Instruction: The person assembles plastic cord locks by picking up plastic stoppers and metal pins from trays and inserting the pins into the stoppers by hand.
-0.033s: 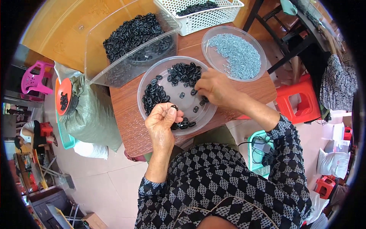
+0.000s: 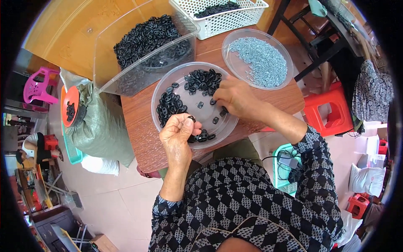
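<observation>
1. Two bare hands work over a round see-through tub (image 2: 204, 117) at the centre of the head view, apparently handling small black parts (image 2: 203, 82) one by one; the step in hand looks like picking and pairing pieces.
2. At centre-left, the left hand (image 2: 178, 132) pinches a small black piece (image 2: 192, 119) between thumb and forefinger, above the tub's near side, the gap narrow.
3. Just right of centre, the right hand (image 2: 236, 96) reaches over the tub's right rim, fingers curled and fingertips close together at a black part; whether it is gripped or only touched cannot be told.
4. The next move seems to call for a narrow, exact pinch by the right hand, with the left holding steady.
5. Silvery pins (image 2: 260, 61) fill a shallow round tray (image 2: 239, 70) at upper right, apart from both hands.
</observation>
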{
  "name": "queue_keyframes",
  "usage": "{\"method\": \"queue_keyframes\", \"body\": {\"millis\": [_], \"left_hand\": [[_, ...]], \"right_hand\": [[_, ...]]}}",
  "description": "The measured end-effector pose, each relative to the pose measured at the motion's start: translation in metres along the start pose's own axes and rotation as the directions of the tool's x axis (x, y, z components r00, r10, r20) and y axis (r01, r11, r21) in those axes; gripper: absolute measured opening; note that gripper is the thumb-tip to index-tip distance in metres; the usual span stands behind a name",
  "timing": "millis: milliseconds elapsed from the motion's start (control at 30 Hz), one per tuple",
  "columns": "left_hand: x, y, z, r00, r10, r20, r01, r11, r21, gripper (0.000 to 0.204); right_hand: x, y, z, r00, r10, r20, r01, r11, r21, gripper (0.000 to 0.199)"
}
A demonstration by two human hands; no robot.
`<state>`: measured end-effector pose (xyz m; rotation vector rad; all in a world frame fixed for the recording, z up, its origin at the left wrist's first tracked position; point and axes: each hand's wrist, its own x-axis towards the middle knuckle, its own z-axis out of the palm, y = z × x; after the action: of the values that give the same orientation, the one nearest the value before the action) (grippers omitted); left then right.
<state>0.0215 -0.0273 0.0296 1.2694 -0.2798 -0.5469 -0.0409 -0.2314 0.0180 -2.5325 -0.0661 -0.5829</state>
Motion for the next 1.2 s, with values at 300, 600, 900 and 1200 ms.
{"method": "queue_keyframes", "body": {"millis": [300, 600, 900, 1200], "left_hand": [[-0.005, 0.002, -0.007, 1.0, 0.004, 0.018, -0.004, 1.0, -0.013, 0.016], [-0.005, 0.003, -0.008, 1.0, 0.009, 0.001, -0.009, 1.0, -0.015, 0.015], [-0.005, 0.001, -0.01, 1.0, 0.002, 0.003, -0.002, 1.0, -0.025, 0.015], [-0.005, 0.003, -0.009, 1.0, 0.003, 0.001, -0.002, 0.998, -0.058, 0.013]], "right_hand": [[0.008, -0.004, 0.014, 0.972, -0.187, 0.143, 0.214, 0.954, -0.21, 0.005], [0.008, -0.009, 0.019, 0.943, -0.287, 0.17, 0.321, 0.918, -0.232, 0.007], [0.01, -0.004, 0.02, 0.954, -0.206, 0.217, 0.262, 0.925, -0.275, 0.006], [0.009, -0.006, 0.018, 0.94, -0.244, 0.238, 0.319, 0.875, -0.363, 0.01]]}}
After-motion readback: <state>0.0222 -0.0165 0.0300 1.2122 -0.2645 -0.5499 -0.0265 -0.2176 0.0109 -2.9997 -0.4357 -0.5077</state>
